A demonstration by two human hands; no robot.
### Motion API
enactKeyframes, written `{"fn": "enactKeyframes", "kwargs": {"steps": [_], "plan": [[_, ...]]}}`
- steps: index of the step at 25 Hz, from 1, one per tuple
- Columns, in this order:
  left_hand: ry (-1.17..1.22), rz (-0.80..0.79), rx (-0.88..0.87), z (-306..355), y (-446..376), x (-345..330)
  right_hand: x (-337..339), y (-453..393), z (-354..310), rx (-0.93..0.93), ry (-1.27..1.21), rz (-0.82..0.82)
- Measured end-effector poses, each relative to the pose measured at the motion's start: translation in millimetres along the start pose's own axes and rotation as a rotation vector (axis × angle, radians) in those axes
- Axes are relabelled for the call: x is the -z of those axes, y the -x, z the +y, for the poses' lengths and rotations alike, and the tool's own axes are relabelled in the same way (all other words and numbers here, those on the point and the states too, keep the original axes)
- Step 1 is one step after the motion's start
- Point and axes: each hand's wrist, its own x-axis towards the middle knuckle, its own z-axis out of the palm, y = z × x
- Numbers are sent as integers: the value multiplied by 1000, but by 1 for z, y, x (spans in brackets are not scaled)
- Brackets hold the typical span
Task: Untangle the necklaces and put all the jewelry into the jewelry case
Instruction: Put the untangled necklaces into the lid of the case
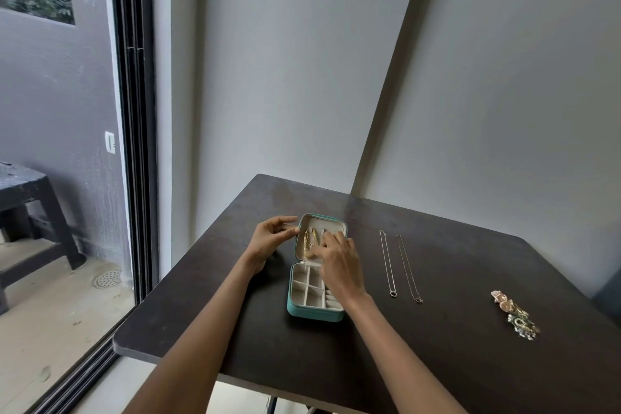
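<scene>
Reaching into the lid of the open teal zip-around jewelry case (pixel 315 311) near the tabletop's left edge, our right hand (pixel 339 262) curls its fingers on a gold chain necklace (pixel 308 240) lying there; whether they pinch it we cannot tell. Our left hand (pixel 268 239) touches the lid's left rim, fingers relaxed. Two thin silver pendant necklaces (pixel 400 265) lie straight, side by side, mid-table. A heap of small mixed jewelry (pixel 515 314) sits toward the right edge of the dark brown table (pixel 437 363).

Jewelry case (pixel 316 307) lies open on your table (pixel 235 329), left of centre, lid (pixel 319 223) on the far side, compartment tray near. Gold necklace (pixel 307 242) inside the lid. Your left hand (pixel 270 239) touches the lid's left edge; your right hand (pixel 339 262) reaches into the lid. Right of the case, two necklaces (pixel 400 265) lie side by side. Far right, a jewelry pile (pixel 515 316).
</scene>
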Motion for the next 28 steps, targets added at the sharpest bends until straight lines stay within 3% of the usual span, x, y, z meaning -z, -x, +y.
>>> {"fn": "enactKeyframes", "kwargs": {"steps": [12, 15, 18, 20, 26, 28], "plan": [[-38, 12, 19, -1, -2, -1, 1, 1, 0, 22, 31, 0], [-105, -14, 77, -1, -5, 1, 2, 1, 3, -173, -91, 42], [-75, 131, 85, 7, -6, -3, 7, -5, 15, -442, -302, -32], [-57, 171, 36, 23, -8, -12, 8, -9, 24, -520, -379, -97], [-261, -228, 67, 69, -32, -74, 15, -15, 50, -607, -563, -105], [-317, -288, 89, 71, -41, -107, 21, -12, 75, -680, -563, -76]]}}
